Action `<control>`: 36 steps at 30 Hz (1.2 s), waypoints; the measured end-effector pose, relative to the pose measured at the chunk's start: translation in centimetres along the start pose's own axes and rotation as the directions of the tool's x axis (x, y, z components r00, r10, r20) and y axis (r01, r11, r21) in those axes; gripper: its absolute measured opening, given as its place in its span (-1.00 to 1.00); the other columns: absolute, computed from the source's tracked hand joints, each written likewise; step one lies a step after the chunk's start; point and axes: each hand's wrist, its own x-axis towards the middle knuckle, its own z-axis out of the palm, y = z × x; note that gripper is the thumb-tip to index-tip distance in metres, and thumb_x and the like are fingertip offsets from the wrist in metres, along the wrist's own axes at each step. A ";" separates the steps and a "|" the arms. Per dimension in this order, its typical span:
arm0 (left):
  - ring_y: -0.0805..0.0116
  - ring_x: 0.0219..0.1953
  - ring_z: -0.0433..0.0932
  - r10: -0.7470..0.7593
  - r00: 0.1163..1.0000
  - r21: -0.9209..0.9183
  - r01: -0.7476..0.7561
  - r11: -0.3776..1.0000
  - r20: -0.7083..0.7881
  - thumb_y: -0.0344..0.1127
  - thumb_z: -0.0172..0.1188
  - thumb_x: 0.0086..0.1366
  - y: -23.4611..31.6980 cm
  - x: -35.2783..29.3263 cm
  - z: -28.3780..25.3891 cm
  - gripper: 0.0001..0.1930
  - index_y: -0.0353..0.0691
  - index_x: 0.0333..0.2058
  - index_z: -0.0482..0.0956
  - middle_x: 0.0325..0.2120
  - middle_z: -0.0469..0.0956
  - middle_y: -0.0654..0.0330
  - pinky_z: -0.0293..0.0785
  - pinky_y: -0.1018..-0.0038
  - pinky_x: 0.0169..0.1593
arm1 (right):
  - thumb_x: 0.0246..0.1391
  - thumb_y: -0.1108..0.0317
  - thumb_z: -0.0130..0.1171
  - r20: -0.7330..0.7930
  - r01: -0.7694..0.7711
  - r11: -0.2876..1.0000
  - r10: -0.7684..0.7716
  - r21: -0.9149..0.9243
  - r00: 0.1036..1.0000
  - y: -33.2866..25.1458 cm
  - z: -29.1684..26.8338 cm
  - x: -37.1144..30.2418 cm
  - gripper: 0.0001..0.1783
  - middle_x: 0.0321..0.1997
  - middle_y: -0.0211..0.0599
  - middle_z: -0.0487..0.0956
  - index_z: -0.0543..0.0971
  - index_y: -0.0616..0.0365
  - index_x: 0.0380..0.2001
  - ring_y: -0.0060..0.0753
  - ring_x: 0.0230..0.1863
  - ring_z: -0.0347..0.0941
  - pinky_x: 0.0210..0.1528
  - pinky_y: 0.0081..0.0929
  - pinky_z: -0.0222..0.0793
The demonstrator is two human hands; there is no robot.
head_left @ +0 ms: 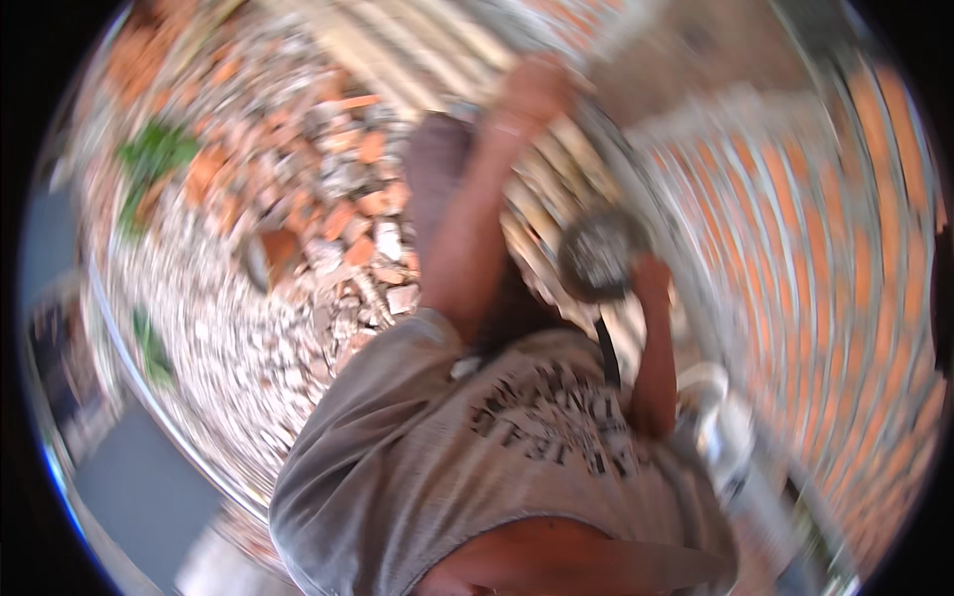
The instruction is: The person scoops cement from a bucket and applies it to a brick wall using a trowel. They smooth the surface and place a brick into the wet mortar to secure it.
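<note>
My right hand (652, 280) grips the rim of a round grey bowl (601, 250) in front of my body. Its inside looks grey and wet, like mortar, though blur hides the detail. My left arm reaches far forward past my knee, and my left hand (540, 87) is over the light wooden or bamboo poles (561, 159) near the wall's edge. Motion smears its fingers, so I cannot tell whether it touches or holds anything.
A brick wall (795, 258) with thick mortar joints rises on the right, with a grey-brown plastered patch (711, 60) ahead. Broken brick rubble (348, 219) covers the ground to the left, with green leaves (154, 164). A whitish bucket-like container (725, 432) stands by my right side.
</note>
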 end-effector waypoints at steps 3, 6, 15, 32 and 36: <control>0.07 -0.34 0.57 -0.176 0.981 -0.208 0.157 0.966 -0.077 -0.22 0.19 -0.06 1.9 -0.6 -0.9 -0.80 -0.21 -0.47 0.58 -0.47 0.57 0.03 0.47 0.19 -0.26 | -0.10 0.07 0.19 0.070 -0.122 0.992 0.125 -0.041 0.990 1.8 0.4 -0.8 -0.62 -0.38 0.01 0.56 0.56 0.20 -0.39 0.01 -0.28 0.50 -0.22 -0.12 0.39; 0.13 -0.37 0.57 -0.214 0.975 -0.259 0.193 0.946 -0.053 -0.20 0.24 -0.10 2.9 -1.0 -1.9 -0.80 -0.17 -0.50 0.58 -0.53 0.57 0.09 0.47 0.26 -0.30 | -0.17 0.06 0.26 0.118 -0.011 1.000 0.014 -0.026 0.993 1.9 1.5 -0.1 -0.57 -0.41 0.05 0.55 0.53 0.29 -0.45 0.11 -0.29 0.49 -0.23 -0.07 0.38; 0.08 -0.33 0.58 -0.260 0.924 -0.308 0.170 0.936 -0.279 -0.28 0.27 -0.14 1.1 -2.4 -2.0 -0.76 -0.33 -0.49 0.58 -0.49 0.57 0.00 0.47 0.21 -0.27 | -0.14 0.28 0.23 0.168 0.091 0.980 -0.062 -0.175 0.984 0.1 1.3 2.1 -0.76 -0.38 -0.04 0.54 0.52 0.24 -0.44 0.00 -0.26 0.50 -0.25 -0.16 0.41; 0.07 -0.27 0.55 -0.253 0.940 -0.351 0.163 0.922 -0.230 -0.31 0.23 -0.11 -0.1 -2.8 -2.9 -0.82 -0.29 -0.50 0.56 -0.46 0.57 0.04 0.43 0.26 -0.18 | -0.19 0.31 0.20 0.029 0.180 0.972 -0.178 -0.152 0.984 0.5 4.1 5.7 -0.80 -0.44 -0.06 0.56 0.56 0.21 -0.48 0.00 -0.32 0.52 -0.25 -0.14 0.40; 0.04 -0.22 0.52 -0.222 0.963 -0.386 0.149 0.910 -0.154 -0.30 0.23 -0.06 0.1 -2.5 -2.8 -0.80 -0.28 -0.46 0.53 -0.46 0.55 0.02 0.39 0.24 -0.11 | -0.22 0.30 0.22 0.065 0.105 0.984 -0.096 -0.146 0.993 0.3 3.3 5.7 -0.78 -0.43 -0.03 0.56 0.55 0.22 -0.49 0.02 -0.31 0.51 -0.27 -0.13 0.40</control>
